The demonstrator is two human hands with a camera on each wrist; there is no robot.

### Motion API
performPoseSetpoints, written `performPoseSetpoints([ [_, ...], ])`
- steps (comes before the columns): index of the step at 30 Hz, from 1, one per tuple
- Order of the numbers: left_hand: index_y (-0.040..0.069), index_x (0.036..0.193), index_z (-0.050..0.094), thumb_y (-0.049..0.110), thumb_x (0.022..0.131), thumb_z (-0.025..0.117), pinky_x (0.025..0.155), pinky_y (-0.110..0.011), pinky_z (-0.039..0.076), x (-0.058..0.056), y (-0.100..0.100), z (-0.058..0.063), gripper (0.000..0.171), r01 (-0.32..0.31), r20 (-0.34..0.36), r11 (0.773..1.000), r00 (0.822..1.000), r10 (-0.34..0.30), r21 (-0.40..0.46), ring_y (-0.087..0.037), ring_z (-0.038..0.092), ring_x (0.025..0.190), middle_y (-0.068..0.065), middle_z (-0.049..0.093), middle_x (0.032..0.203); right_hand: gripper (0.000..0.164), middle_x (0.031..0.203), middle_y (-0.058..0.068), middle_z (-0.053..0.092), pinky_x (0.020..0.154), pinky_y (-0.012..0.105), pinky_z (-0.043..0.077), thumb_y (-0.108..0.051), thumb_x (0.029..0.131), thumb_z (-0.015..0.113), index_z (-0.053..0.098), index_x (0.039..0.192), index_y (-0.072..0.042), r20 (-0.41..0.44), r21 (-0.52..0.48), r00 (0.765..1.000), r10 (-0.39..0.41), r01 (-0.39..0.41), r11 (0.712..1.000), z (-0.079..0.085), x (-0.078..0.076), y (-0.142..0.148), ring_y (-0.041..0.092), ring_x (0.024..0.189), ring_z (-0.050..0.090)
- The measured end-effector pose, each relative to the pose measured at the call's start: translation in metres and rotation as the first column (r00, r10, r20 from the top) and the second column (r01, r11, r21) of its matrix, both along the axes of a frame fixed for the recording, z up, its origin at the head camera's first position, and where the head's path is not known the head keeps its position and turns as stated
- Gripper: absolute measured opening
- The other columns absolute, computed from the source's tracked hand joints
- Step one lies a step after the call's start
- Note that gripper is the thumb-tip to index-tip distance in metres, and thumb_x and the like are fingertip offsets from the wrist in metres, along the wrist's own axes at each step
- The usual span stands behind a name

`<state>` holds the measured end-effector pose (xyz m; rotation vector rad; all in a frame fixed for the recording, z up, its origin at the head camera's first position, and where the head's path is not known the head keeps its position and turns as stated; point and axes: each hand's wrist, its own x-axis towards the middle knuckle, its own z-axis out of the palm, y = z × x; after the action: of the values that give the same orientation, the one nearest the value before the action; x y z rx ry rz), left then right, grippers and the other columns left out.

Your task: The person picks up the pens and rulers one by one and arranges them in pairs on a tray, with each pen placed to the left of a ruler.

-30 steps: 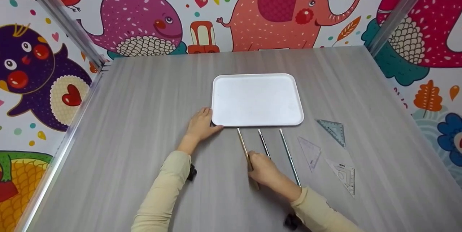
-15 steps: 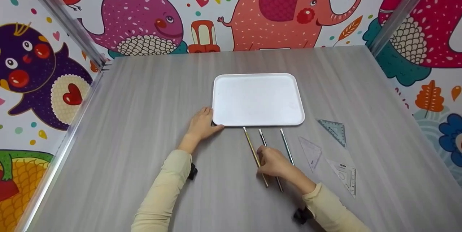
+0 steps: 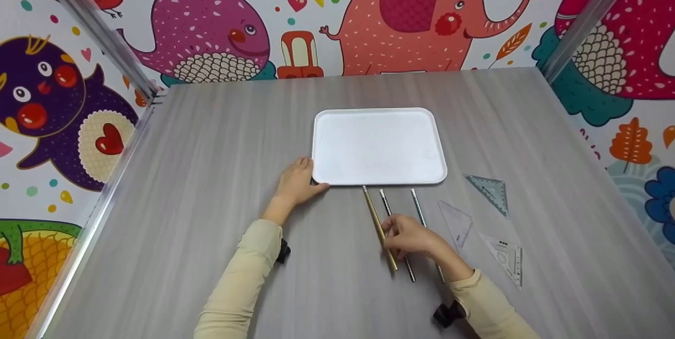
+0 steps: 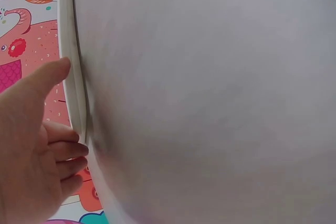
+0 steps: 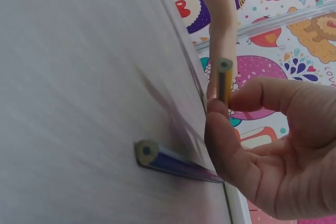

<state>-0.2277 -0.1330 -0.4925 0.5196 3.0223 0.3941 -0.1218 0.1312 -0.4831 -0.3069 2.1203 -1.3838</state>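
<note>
My right hand (image 3: 412, 236) pinches a gold pencil (image 3: 373, 211) between thumb and index finger. In the right wrist view the blunt end of this pencil (image 5: 224, 80) sticks out from the fingers, raised off the table. Just right of it lies a dark pencil (image 3: 386, 203), partly covered by the hand. Farther right is a teal pencil (image 3: 418, 204), its middle behind the hand and wrist. My left hand (image 3: 297, 182) rests against the near left corner of a white tray (image 3: 379, 146), thumb along the front rim and fingers at the left side.
Three clear plastic set squares lie right of the pencils: a bluish one (image 3: 490, 191), a purple-tinted one (image 3: 457, 226) and a colourless one (image 3: 506, 260). All stand on a grey table (image 3: 237, 133), with cartoon-printed walls (image 3: 211, 28) at its back and sides.
The right hand has carried the gold pencil rightward, closer to the dark pencil, its upper end now by the tray's front edge. The left hand and tray stay in place.
</note>
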Motion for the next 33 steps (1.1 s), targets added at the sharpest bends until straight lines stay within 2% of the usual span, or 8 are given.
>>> performPoseSetpoints([
  [4, -0.009, 0.129, 0.042, 0.048, 0.082, 0.059, 0.104, -0.043, 0.031, 0.001, 0.000, -0.001, 0.076, -0.006, 0.003, 1.000, 1.000, 0.006, 0.012, -0.035, 0.038, 0.124, -0.024, 0.045, 0.130, 0.028, 0.062, 0.000, 0.050, 0.042, 0.019, 0.045, 0.002, 0.072, 0.053, 0.045, 0.098, 0.007, 0.059, -0.042, 0.998, 0.010, -0.008, 0.999, 0.000, 0.000, 0.002, 0.007, 0.047, 0.049],
  [8, -0.009, 0.126, 0.044, 0.048, 0.081, 0.060, 0.102, -0.043, 0.033, 0.001, -0.001, -0.002, 0.074, 0.002, -0.023, 1.000, 1.000, -0.002, 0.009, -0.034, 0.041, 0.121, -0.024, 0.048, 0.126, 0.028, 0.061, 0.000, 0.050, 0.041, 0.019, 0.044, 0.002, 0.071, 0.053, 0.045, 0.098, 0.006, 0.111, -0.088, 0.994, 0.023, -0.013, 0.996, 0.001, 0.000, 0.002, 0.007, 0.048, 0.049],
  [11, -0.008, 0.124, 0.046, 0.047, 0.081, 0.060, 0.101, -0.043, 0.034, 0.001, -0.001, -0.002, 0.072, 0.009, -0.033, 1.000, 0.999, -0.009, 0.008, -0.034, 0.042, 0.119, -0.023, 0.049, 0.124, 0.029, 0.061, 0.000, 0.049, 0.042, 0.019, 0.044, 0.002, 0.071, 0.053, 0.045, 0.099, 0.005, 0.124, -0.108, 0.992, 0.029, -0.016, 0.994, 0.001, 0.000, 0.001, 0.007, 0.048, 0.049],
  [17, -0.008, 0.125, 0.045, 0.047, 0.082, 0.060, 0.102, -0.043, 0.033, 0.000, -0.001, -0.002, 0.072, 0.011, -0.026, 1.000, 1.000, -0.010, 0.009, -0.034, 0.042, 0.119, -0.023, 0.048, 0.124, 0.030, 0.063, 0.000, 0.050, 0.043, 0.020, 0.045, 0.002, 0.071, 0.053, 0.044, 0.099, 0.004, 0.137, -0.120, 0.990, 0.034, -0.018, 0.993, 0.001, -0.003, -0.002, 0.008, 0.049, 0.051],
  [23, -0.009, 0.128, 0.042, 0.048, 0.082, 0.059, 0.103, -0.043, 0.031, -0.001, 0.000, 0.000, 0.075, 0.001, -0.003, 1.000, 1.000, -0.001, 0.000, -0.035, 0.039, 0.122, -0.025, 0.046, 0.128, 0.030, 0.064, 0.000, 0.049, 0.044, 0.020, 0.046, 0.002, 0.072, 0.053, 0.044, 0.100, 0.005, 0.139, -0.108, 0.990, 0.039, -0.024, 0.994, 0.007, -0.015, -0.003, 0.008, 0.051, 0.050],
  [28, -0.010, 0.130, 0.040, 0.049, 0.082, 0.058, 0.104, -0.042, 0.029, -0.002, 0.000, 0.000, 0.078, -0.005, 0.015, 1.000, 1.000, 0.005, -0.008, -0.034, 0.037, 0.124, -0.025, 0.044, 0.130, 0.029, 0.066, 0.002, 0.049, 0.046, 0.020, 0.046, 0.001, 0.072, 0.052, 0.043, 0.100, 0.005, 0.114, -0.083, 0.993, -0.006, 0.015, 0.996, 0.013, -0.026, -0.004, 0.009, 0.052, 0.049],
  [33, -0.010, 0.131, 0.038, 0.050, 0.082, 0.058, 0.106, -0.040, 0.027, 0.000, 0.000, 0.000, 0.081, -0.023, 0.040, 1.000, 0.999, 0.023, -0.005, -0.033, 0.035, 0.126, -0.025, 0.042, 0.133, 0.025, 0.068, 0.003, 0.048, 0.047, 0.021, 0.045, -0.001, 0.073, 0.051, 0.043, 0.097, 0.002, 0.110, -0.044, 0.993, -0.049, 0.054, 0.998, 0.013, -0.033, -0.005, 0.009, 0.052, 0.049],
])
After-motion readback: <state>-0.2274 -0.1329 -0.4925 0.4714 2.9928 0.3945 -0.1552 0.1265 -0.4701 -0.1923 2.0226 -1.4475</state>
